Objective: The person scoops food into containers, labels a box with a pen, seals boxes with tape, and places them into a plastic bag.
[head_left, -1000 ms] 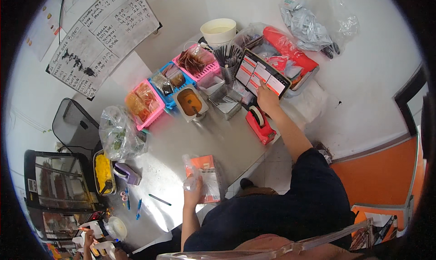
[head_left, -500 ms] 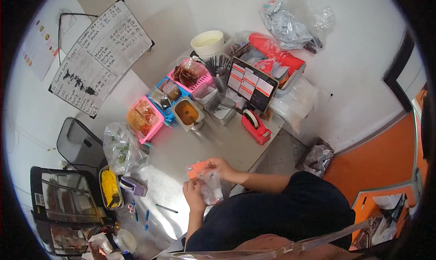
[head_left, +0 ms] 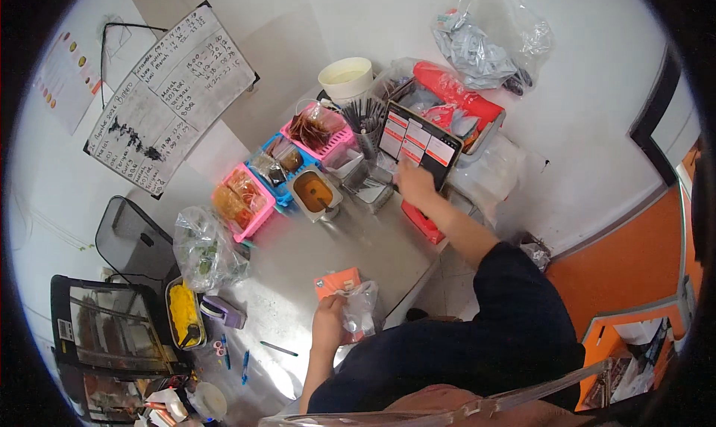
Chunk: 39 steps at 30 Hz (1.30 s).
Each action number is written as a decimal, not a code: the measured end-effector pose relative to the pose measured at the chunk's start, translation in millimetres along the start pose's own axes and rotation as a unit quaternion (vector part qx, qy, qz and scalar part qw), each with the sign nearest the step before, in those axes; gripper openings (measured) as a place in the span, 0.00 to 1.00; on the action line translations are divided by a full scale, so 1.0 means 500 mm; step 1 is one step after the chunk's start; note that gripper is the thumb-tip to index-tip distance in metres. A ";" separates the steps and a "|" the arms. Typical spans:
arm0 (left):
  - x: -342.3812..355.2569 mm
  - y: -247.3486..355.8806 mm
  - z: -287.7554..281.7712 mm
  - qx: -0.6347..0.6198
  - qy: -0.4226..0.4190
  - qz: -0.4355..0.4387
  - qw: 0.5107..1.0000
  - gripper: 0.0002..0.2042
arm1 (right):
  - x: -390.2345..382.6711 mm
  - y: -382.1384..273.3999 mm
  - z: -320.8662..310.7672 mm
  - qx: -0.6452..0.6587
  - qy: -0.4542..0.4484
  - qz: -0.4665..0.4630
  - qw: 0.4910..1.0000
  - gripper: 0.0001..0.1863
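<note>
**Two-handed work at a cluttered metal table**

The metal table point(head_left: 298, 252) fills the centre of the view, with a handwritten whiteboard point(head_left: 173, 99) on the wall to its left. At the far end a tablet point(head_left: 418, 132) stands tilted back, its screen lit with red and white panels. To its left runs a row of plastic baskets: pink point(head_left: 261, 220), blue point(head_left: 283, 196) and pink again, each holding packed food. Just in front sits a metal pan point(head_left: 329, 208) of brown sauce. A clear plastic bag point(head_left: 362, 305) lies at the near edge, overlapping an orange packet point(head_left: 335, 281). The left hand point(head_left: 328, 322) grasps the bag's edge, beside the packet. The right hand point(head_left: 415, 184) is released, index finger extended toward the tablet's lower edge; contact cannot be determined. Below it, partly hidden, is a red tape dispenser point(head_left: 424, 224). A dark pen point(head_left: 279, 349) lies left of the left hand.
</note>
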<state>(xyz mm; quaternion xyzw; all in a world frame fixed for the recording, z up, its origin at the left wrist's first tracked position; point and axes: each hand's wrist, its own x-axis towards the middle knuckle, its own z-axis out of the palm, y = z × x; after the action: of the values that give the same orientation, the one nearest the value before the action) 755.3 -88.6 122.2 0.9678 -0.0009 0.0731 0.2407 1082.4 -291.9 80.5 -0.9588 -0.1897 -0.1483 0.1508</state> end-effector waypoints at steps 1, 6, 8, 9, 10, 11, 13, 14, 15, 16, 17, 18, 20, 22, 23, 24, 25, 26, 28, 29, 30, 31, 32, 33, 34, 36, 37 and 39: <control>0.000 0.000 -0.002 -0.004 -0.002 -0.001 1.000 0.12 | 0.012 0.011 0.003 0.002 -0.003 -0.002 1.000 0.21; 0.006 0.007 -0.008 0.002 -0.005 -0.006 1.000 0.12 | 0.047 0.050 0.011 -0.070 -0.040 0.009 0.997 0.23; 0.008 0.011 -0.009 0.002 -0.011 -0.010 1.000 0.12 | 0.053 0.060 0.021 -0.069 -0.046 0.023 0.996 0.22; 0.008 0.011 -0.009 0.016 -0.010 0.001 1.000 0.13 | 0.057 0.064 0.024 -0.068 -0.047 0.037 0.996 0.22; 0.010 0.011 -0.009 0.030 -0.010 0.014 0.999 0.13 | 0.058 0.070 0.027 -0.068 -0.047 0.037 0.996 0.22; 0.013 0.019 -0.011 0.029 -0.010 0.013 0.999 0.13 | 0.058 0.073 0.025 -0.059 -0.048 0.049 0.996 0.22; 0.022 0.041 -0.020 0.032 0.010 0.018 0.999 0.13 | 0.052 0.079 0.021 -0.052 -0.049 0.064 0.995 0.22; 0.019 0.035 -0.017 0.033 0.012 0.018 0.999 0.13 | 0.041 0.069 0.011 -0.018 0.006 0.032 0.999 0.19; 0.012 0.020 -0.009 0.021 0.008 -0.016 1.000 0.13 | 0.025 0.051 0.005 0.018 0.056 -0.003 0.998 0.17; 0.005 0.007 -0.005 0.009 0.005 -0.050 0.999 0.13 | 0.002 0.023 0.002 0.126 0.029 -0.014 0.992 0.15; 0.006 0.001 -0.006 0.007 0.007 -0.054 0.999 0.13 | -0.032 -0.016 -0.014 0.228 0.002 -0.023 0.973 0.13; 0.009 -0.006 -0.010 -0.035 -0.001 -0.126 0.991 0.12 | -0.078 -0.067 -0.041 0.307 -0.035 -0.087 0.947 0.08; 0.002 -0.037 -0.006 -0.172 -0.018 -0.231 0.957 0.09 | -0.190 -0.170 -0.117 0.422 -0.252 -0.151 0.858 0.06; -0.012 -0.086 0.044 -0.321 0.043 -0.262 0.909 0.07 | -0.261 -0.239 -0.150 0.492 -0.284 -0.361 0.740 0.07; -0.020 -0.095 0.058 -0.456 0.107 -0.274 0.840 0.06 | -0.294 -0.268 -0.133 0.499 -0.293 -0.358 0.733 0.07; -0.022 -0.092 0.059 -0.455 0.107 -0.284 0.837 0.06 | -0.322 -0.296 -0.108 0.513 -0.249 -0.367 0.735 0.08; -0.022 -0.087 0.059 -0.512 0.116 -0.295 0.798 0.06 | -0.343 -0.311 -0.088 0.526 -0.204 -0.375 0.736 0.08; -0.026 -0.086 0.056 -0.565 0.130 -0.301 0.757 0.05 | -0.352 -0.323 -0.079 0.529 -0.210 -0.378 0.730 0.08; -0.042 -0.087 0.071 -0.596 0.142 -0.297 0.732 0.05 | -0.367 -0.340 -0.064 0.548 -0.337 -0.183 0.743 0.08; -0.052 -0.093 0.075 -0.626 0.151 -0.285 0.710 0.05 | -0.373 -0.343 -0.053 0.551 -0.343 -0.187 0.737 0.08; -0.060 -0.099 0.073 -0.630 0.128 -0.300 0.705 0.06 | -0.377 -0.337 -0.039 0.561 -0.270 -0.241 0.745 0.08; -0.064 -0.101 0.074 -0.628 0.131 -0.307 0.703 0.06 | -0.381 -0.331 -0.027 0.566 -0.195 -0.292 0.746 0.08; -0.060 -0.092 0.074 -0.634 0.137 -0.307 0.696 0.06 | -0.384 -0.327 -0.022 0.564 -0.184 -0.277 0.756 0.07; -0.061 -0.088 0.076 -0.642 0.145 -0.309 0.687 0.07 | -0.387 -0.327 -0.021 0.567 -0.195 -0.275 0.752 0.07; -0.064 -0.102 0.089 -0.645 0.164 -0.316 0.676 0.09 | -0.388 -0.327 -0.022 0.619 -0.282 -0.158 0.716 0.07; -0.060 -0.101 0.094 -0.640 0.160 -0.332 0.675 0.09 | -0.386 -0.321 -0.015 0.652 -0.366 -0.033 0.663 0.06; -0.059 -0.097 0.095 -0.634 0.155 -0.338 0.678 0.10 | -0.385 -0.319 -0.008 0.679 -0.369 -0.014 0.635 0.06; -0.054 -0.085 0.090 -0.623 0.164 -0.334 0.689 0.10 | -0.378 -0.327 -0.014 0.706 -0.374 0.002 0.602 0.07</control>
<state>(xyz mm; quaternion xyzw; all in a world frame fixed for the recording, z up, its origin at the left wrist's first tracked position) 736.3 -73.0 59.1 0.5050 0.3161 0.1282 0.7928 847.2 -210.5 60.4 -0.5262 -0.2729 0.4033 0.6972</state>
